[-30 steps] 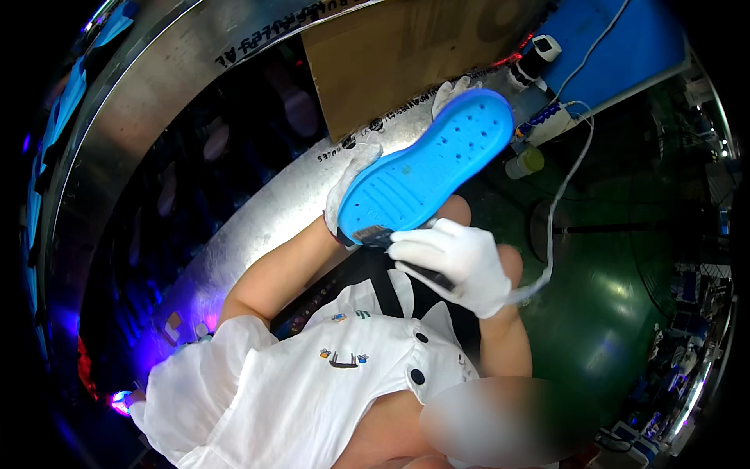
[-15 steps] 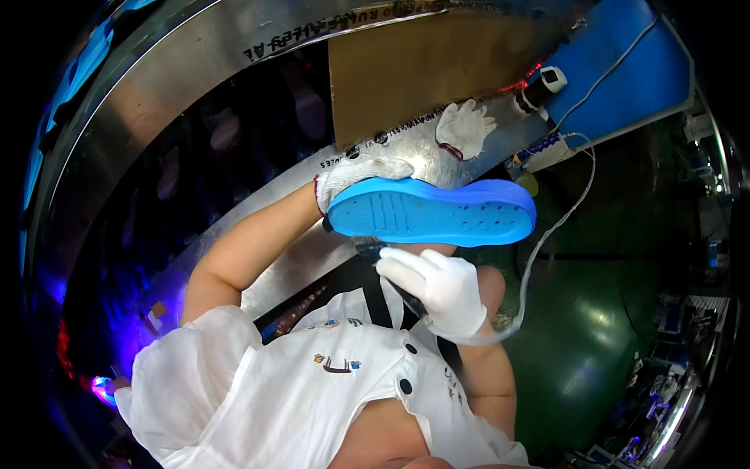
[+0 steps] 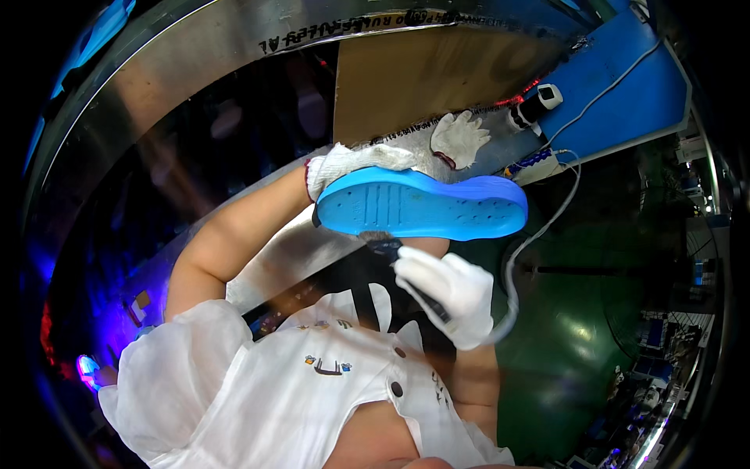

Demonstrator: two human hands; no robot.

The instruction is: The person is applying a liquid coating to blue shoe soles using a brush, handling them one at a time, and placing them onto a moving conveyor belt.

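A bright blue shoe sole (image 3: 422, 205) is held up in front of me, its patterned bottom turned toward the camera. My left hand (image 3: 351, 166), in a white knit glove, grips its far left edge; some fingers are hidden behind the sole. My right hand (image 3: 449, 293), also gloved in white, is closed round the handle of a dark-bristled brush (image 3: 383, 246). The bristles are at the sole's near edge, left of its middle; whether they touch I cannot tell. A pale hose (image 3: 512, 285) runs from beside my right hand up toward the workbench.
A loose white glove (image 3: 459, 141) lies on the metal bench beside a brown board (image 3: 430, 78). Behind it, a black-and-white device (image 3: 537, 105) stands by a blue panel (image 3: 617, 86). Dim shoe shapes (image 3: 310, 109) show at the left. Green floor (image 3: 562, 375) spreads at the right.
The sole and my left hand have shifted slightly left and up in the view. My right hand has moved a little right and down, with the brush still in it.
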